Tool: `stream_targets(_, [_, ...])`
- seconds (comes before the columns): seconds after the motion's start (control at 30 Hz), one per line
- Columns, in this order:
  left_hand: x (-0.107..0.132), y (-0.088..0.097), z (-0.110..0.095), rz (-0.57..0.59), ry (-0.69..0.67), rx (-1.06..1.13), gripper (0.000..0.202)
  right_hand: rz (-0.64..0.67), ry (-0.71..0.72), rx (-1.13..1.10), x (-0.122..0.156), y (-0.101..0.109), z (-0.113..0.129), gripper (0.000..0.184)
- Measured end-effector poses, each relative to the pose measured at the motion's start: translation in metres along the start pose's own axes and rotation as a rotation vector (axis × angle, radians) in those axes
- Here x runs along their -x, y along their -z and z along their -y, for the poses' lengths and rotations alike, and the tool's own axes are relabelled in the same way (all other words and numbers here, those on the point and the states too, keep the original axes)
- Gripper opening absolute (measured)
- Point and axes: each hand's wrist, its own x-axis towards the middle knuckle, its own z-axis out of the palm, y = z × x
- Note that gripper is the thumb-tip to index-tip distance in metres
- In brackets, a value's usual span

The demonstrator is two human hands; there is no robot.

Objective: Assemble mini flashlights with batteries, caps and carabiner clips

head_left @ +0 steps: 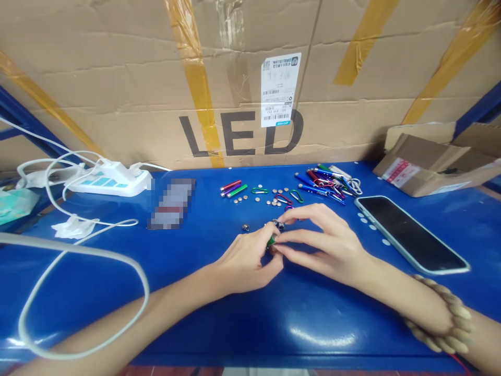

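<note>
My left hand (250,258) is closed around a short green metal tube (271,241), much of it hidden by the fingers. From the right, the fingertips of my right hand (323,243) pinch at the same tube, with the index finger stretched out above it. Just beyond the fingertips lie small dark metal parts (279,225), partly covered. Another small silvery part (245,227) sits to their left. Further back are scattered button cells (269,202), a green carabiner (259,190), a red carabiner (283,199) and another green carabiner (296,196).
Red, purple and green tubes (234,189) lie behind the hands; a pile of mini flashlights (326,183) is at back right. A phone (410,232) and open carton (426,159) stand right. A power strip (109,177) with looping white cable (144,284) occupies the left. A large cardboard box (136,104) walls the back.
</note>
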Motion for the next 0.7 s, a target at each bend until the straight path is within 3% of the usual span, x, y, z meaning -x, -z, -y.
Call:
stream_targets(0.13, [-0.001, 0.0, -0.002, -0.023, 0.025, -0.06, 0.011, 0.118, -0.054, -0.075, -0.002, 0.001, -0.002, 0.011])
stream_targets(0.23, [-0.003, -0.001, 0.0, -0.135, 0.114, -0.046, 0.011, 0.092, -0.102, -0.088, -0.002, 0.003, -0.012, 0.015])
stream_targets(0.37, [-0.005, -0.003, 0.006, -0.264, 0.222, 0.063, 0.015, 0.098, -0.265, 0.091, 0.004, -0.001, -0.038, 0.025])
stream_targets(0.53, [-0.005, -0.004, 0.006, -0.247, 0.207, 0.08, 0.015, 0.372, -0.305, 0.271, 0.011, -0.011, -0.06, 0.034])
stream_targets(0.7, [-0.003, -0.004, 0.005, -0.234, 0.192, 0.05, 0.014, 0.389, -0.3, 0.266, 0.009, -0.015, -0.059, 0.029])
